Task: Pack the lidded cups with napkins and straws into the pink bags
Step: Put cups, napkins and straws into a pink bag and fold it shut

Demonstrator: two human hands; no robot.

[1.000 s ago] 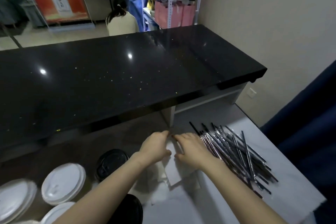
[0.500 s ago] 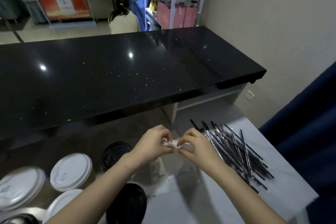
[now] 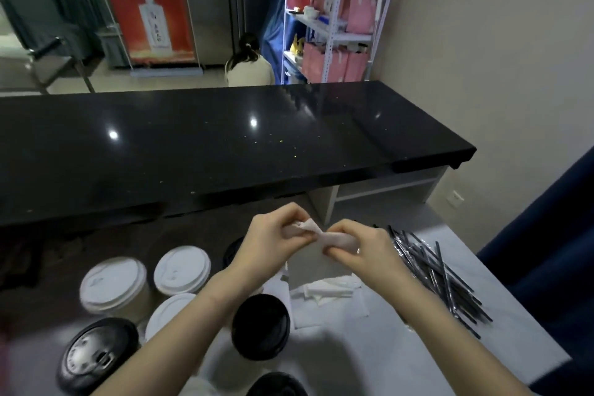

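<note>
My left hand (image 3: 273,235) and my right hand (image 3: 360,251) both pinch a white napkin (image 3: 313,252), lifted above the table with its lower part hanging down. More white napkins (image 3: 331,291) lie on the table beneath it. Wrapped straws (image 3: 434,270) lie in a pile to the right of my right hand. Lidded cups stand to the left: several with white lids (image 3: 181,268) and several with black lids (image 3: 260,325). Pink bags (image 3: 324,66) stand on a far shelf.
A long black counter (image 3: 225,145) runs across just beyond the white work table (image 3: 385,357). A person crouches behind it by a metal shelf unit (image 3: 334,10). A dark blue curtain (image 3: 553,235) hangs at the right.
Both hands have lifted a napkin off the pile, from lying on the table to held up between them. The view has tilted up.
</note>
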